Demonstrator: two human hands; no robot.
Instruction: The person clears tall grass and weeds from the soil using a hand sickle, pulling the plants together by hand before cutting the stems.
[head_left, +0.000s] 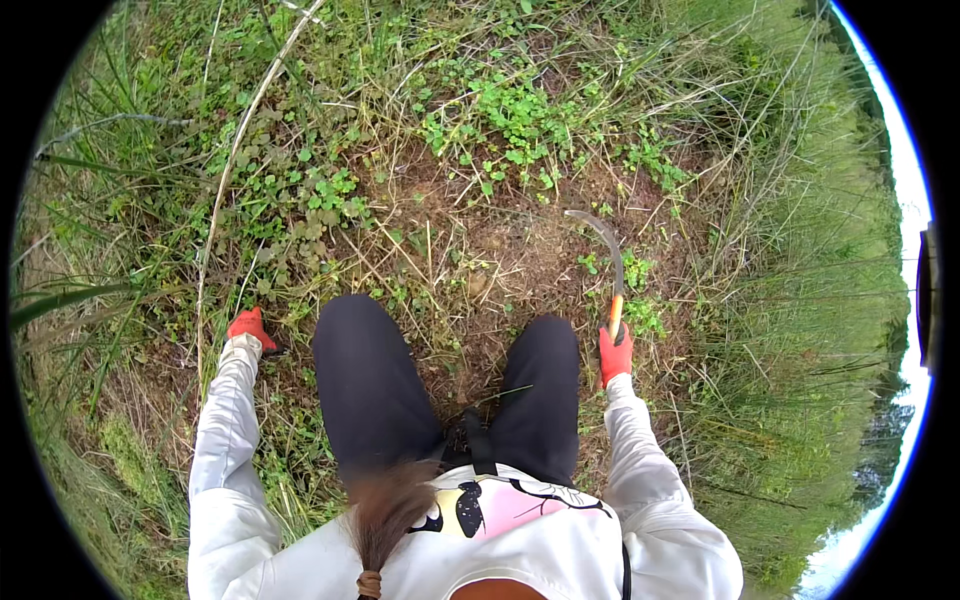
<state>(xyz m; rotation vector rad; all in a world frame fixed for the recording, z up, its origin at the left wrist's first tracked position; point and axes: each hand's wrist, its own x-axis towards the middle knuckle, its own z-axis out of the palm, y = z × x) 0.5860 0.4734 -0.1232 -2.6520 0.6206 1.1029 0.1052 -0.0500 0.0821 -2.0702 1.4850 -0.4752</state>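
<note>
My right hand (616, 356), in a red and dark work glove, grips the wooden handle (615, 318) of a sickle. The curved metal blade (613, 251) points away from me and bends left over bare soil and low weeds. Beside my left knee is my left hand (251, 328), in a matching glove, low among grass and leafy weeds. Its fingers are mostly hidden, and whether they hold anything does not show. A thin pale stalk (248, 279) rises just beyond that hand, and a long dry stem (225, 176) arches past it on the left.
Brown soil (517, 251) with cut straw lies ahead of my dark-trousered knees (367, 360). Clover-like weeds (517, 120) grow farther out. Tall grass (795, 322) stands on the right, and long green blades (71, 304) reach in from the left.
</note>
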